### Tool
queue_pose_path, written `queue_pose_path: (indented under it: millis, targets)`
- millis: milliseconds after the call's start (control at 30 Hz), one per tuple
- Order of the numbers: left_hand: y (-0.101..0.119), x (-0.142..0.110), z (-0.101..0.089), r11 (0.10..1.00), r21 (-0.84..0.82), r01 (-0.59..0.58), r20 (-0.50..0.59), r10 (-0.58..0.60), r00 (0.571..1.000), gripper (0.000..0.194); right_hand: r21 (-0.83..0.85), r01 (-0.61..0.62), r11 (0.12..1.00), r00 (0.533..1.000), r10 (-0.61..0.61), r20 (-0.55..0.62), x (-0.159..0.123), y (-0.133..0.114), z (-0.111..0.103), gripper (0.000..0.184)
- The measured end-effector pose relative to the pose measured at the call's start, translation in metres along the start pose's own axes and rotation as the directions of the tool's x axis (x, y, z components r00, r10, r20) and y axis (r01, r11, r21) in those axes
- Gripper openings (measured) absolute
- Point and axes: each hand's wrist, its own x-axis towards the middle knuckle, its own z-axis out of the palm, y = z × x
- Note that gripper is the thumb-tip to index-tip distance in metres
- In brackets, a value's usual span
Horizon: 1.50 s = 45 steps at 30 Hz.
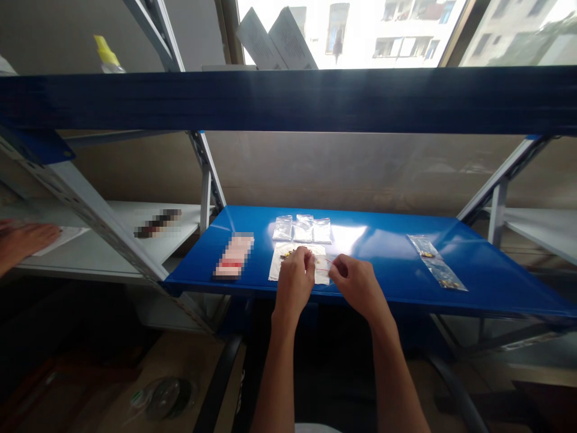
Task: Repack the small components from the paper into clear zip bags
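Both hands are over a white cloth or paper sheet [274, 270] near the front edge of the blue table. My left hand [295, 276] is closed in a pinch above the sheet's middle. A thin red thread [322, 269] runs from its fingertips to my right hand [356, 282], which pinches the other end by the sheet's right edge. Small yellow and dark pieces, like beads [285, 255], lie on the sheet beside my left fingers; my hand hides part of them. Just behind the sheet are three small clear plastic bags [303, 229] in a row.
A blurred-out pink and red item [234, 255] lies left on the blue table [374, 240]. Clear bags with small yellowish pieces [435, 261] lie right. A blue shelf beam [288, 101] crosses above. Another person's hand [31, 240] rests on the white shelf at left.
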Motion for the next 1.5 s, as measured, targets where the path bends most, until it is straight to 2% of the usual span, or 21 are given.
queue_pose_path:
  millis: [133, 200, 267, 333, 400, 500, 567, 633, 667, 700, 733, 800, 833, 900, 1067, 1133, 1233, 1300, 1367, 1433, 1500]
  targets:
    - [0.008, -0.003, -0.003, 0.992, -0.007, -0.13, 0.124, 0.129, 0.984, 0.025, -0.027, -0.046, 0.999, 0.997, 0.044, -0.069, 0.001, -0.003, 0.006, 0.027]
    - [0.011, -0.004, 0.0, 0.992, 0.019, -0.121, 0.154, 0.117, 0.981, 0.03, -0.021, -0.021, 1.0, 0.997, 0.02, -0.069, 0.002, -0.004, 0.007, 0.027]
    - [0.009, -0.004, 0.004, 0.996, 0.013, -0.088, 0.141, 0.086, 0.986, 0.028, 0.007, 0.042, 0.999, 0.999, -0.041, -0.02, 0.001, -0.005, 0.006, 0.027]
    - [0.003, -0.003, 0.008, 0.993, -0.08, -0.082, 0.111, 0.09, 0.99, 0.021, 0.093, 0.088, 0.992, 0.995, -0.091, 0.032, 0.0, -0.007, 0.003, 0.028]
    - [-0.005, -0.001, 0.011, 0.971, -0.228, -0.073, 0.083, 0.094, 0.992, 0.015, 0.236, 0.081, 0.968, 0.992, -0.102, 0.076, 0.0, -0.007, -0.001, 0.03]
    - [-0.015, 0.002, 0.012, 0.922, -0.387, -0.022, 0.061, 0.05, 0.997, 0.023, 0.474, 0.019, 0.88, 0.984, -0.1, 0.146, 0.003, -0.002, -0.001, 0.032]
    - [-0.017, 0.002, 0.011, 0.893, -0.449, 0.024, 0.037, -0.008, 0.999, 0.023, 0.523, -0.047, 0.851, 0.997, 0.007, 0.078, 0.007, 0.008, 0.003, 0.036]
    - [-0.018, 0.003, 0.01, 0.849, -0.522, 0.08, 0.02, -0.082, 0.996, 0.024, 0.511, -0.152, 0.846, 0.979, 0.201, -0.042, 0.012, 0.021, 0.009, 0.041]
    - [-0.019, 0.003, 0.01, 0.824, -0.557, 0.107, 0.024, -0.112, 0.993, 0.025, 0.532, -0.209, 0.821, 0.96, 0.275, -0.046, 0.013, 0.028, 0.012, 0.045]
    - [-0.019, 0.003, 0.009, 0.8, -0.586, 0.131, 0.038, -0.134, 0.99, 0.026, 0.584, -0.259, 0.77, 0.95, 0.311, 0.011, 0.014, 0.034, 0.015, 0.05]
    - [-0.021, 0.004, 0.009, 0.78, -0.606, 0.155, 0.061, -0.148, 0.987, 0.027, 0.657, -0.3, 0.692, 0.947, 0.299, 0.117, 0.015, 0.038, 0.019, 0.054]
    - [-0.024, 0.005, 0.01, 0.75, -0.631, 0.199, 0.112, -0.166, 0.98, 0.028, 0.784, -0.349, 0.513, 0.937, 0.183, 0.297, 0.015, 0.043, 0.025, 0.055]
    - [-0.027, 0.005, 0.01, 0.738, -0.638, 0.219, 0.134, -0.174, 0.976, 0.028, 0.82, -0.351, 0.451, 0.936, 0.139, 0.324, 0.014, 0.044, 0.028, 0.052]
    - [-0.032, 0.005, 0.012, 0.716, -0.649, 0.256, 0.173, -0.189, 0.967, 0.029, 0.852, -0.316, 0.416, 0.949, 0.125, 0.29, 0.013, 0.044, 0.033, 0.045]
    - [-0.044, 0.003, 0.013, 0.733, -0.601, 0.319, 0.252, -0.205, 0.946, 0.039, 0.818, -0.248, 0.52, 0.967, 0.186, 0.175, 0.021, 0.055, 0.037, 0.041]
    - [-0.049, 0.005, 0.01, 0.769, -0.565, 0.3, 0.23, -0.202, 0.952, 0.043, 0.754, -0.214, 0.621, 0.974, 0.196, 0.115, 0.032, 0.064, 0.033, 0.039]
    - [-0.058, 0.019, 0.004, 0.852, -0.461, 0.247, 0.144, -0.202, 0.969, 0.035, 0.565, -0.136, 0.814, 0.988, 0.157, 0.012, 0.061, 0.074, 0.024, 0.032]
    - [-0.065, 0.037, 0.001, 0.922, -0.333, 0.196, 0.085, -0.178, 0.98, 0.028, 0.397, -0.074, 0.915, 0.996, 0.084, -0.008, 0.084, 0.074, 0.018, 0.024]
    - [-0.071, 0.058, 0.003, 0.967, -0.223, 0.12, 0.076, -0.105, 0.992, 0.029, 0.217, 0.042, 0.975, 0.998, -0.05, 0.029, 0.106, 0.068, 0.015, 0.019]
    - [-0.076, 0.077, 0.009, 0.983, -0.173, 0.064, 0.148, -0.038, 0.988, 0.034, 0.055, 0.191, 0.98, 0.978, -0.194, 0.072, 0.122, 0.06, 0.016, 0.019]
    - [-0.08, 0.09, 0.016, 0.986, -0.16, 0.044, 0.261, 0.0, 0.965, 0.036, -0.053, 0.296, 0.954, 0.951, -0.288, 0.115, 0.132, 0.053, 0.019, 0.022]
